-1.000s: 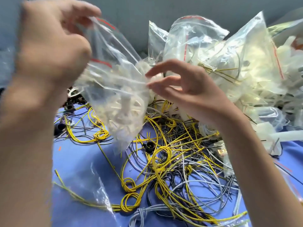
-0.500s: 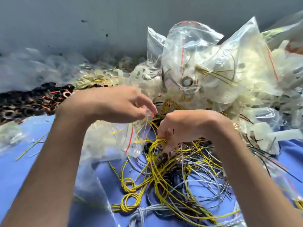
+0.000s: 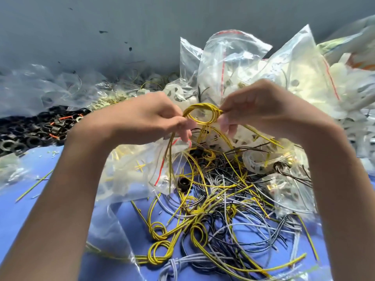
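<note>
A knotted loop of yellow wires (image 3: 203,114) is held up above the pile, its loose ends trailing down. My left hand (image 3: 150,120) pinches the loop's left side. My right hand (image 3: 255,110) pinches its right side at the knot. Below them lies a tangle of yellow, grey and black wires (image 3: 219,216) on the blue table cover (image 3: 20,211). A clear zip bag of white plastic parts (image 3: 138,171) lies under my left wrist.
Several clear bags of white plastic parts (image 3: 263,74) are heaped at the back right. A pile of black rings (image 3: 36,130) lies at the left. Crumpled clear plastic (image 3: 40,88) sits behind it, against a grey wall (image 3: 101,27). A black ring (image 3: 183,182) lies among the wires.
My left hand put down the bag of white parts it held up. Both hands went down into the tangle, then lifted a yellow wire loop between them.
</note>
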Demonstrator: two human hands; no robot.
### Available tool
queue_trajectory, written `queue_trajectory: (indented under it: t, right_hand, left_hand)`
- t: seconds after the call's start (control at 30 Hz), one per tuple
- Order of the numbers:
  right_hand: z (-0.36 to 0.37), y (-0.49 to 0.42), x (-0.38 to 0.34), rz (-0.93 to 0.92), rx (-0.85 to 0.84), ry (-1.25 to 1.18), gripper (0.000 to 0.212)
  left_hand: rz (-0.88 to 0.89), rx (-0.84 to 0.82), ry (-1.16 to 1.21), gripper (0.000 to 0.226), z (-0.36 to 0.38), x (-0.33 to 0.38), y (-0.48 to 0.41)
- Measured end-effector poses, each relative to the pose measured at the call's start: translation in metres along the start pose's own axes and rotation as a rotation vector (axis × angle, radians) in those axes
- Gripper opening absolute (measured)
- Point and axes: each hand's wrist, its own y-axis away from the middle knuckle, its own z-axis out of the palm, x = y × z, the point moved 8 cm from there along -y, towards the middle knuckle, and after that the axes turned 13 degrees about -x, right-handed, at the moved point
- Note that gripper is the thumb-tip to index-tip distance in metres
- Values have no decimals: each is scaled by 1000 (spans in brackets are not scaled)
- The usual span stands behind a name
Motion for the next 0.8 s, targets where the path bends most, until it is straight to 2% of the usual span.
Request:
queue_trajectory:
  t: [0.13, 0.33, 0.5, 0.57, 0.67, 0.73, 0.8]
  right_hand:
    - [-7, 5, 2, 21, 33, 18, 7]
    - [-34, 24, 9, 35, 184, 136, 19]
    - [-39, 26, 17, 65, 202, 159, 16]
    - [-39, 25, 14, 45, 202, 122, 16]
    - [-34, 24, 2, -7, 174, 46, 13]
    - [-29, 22, -2, -9, 150, 10, 10]
    - [-25, 21, -3, -3, 136, -28, 9]
  left_hand:
    - [25, 17, -60, 44, -3, 3, 4]
    - [-35, -73, -161, 29, 2, -13, 7]
    - [-53, -184, -70, 46, 17, -15, -4]
    - [-36, -133, 5, 43, 17, -9, -7]
    - [28, 90, 18, 48, 1, 3, -7]
    - [66, 220, 29, 29, -10, 10, -5]
    - [104, 291, 185, 4, -18, 9, -2]
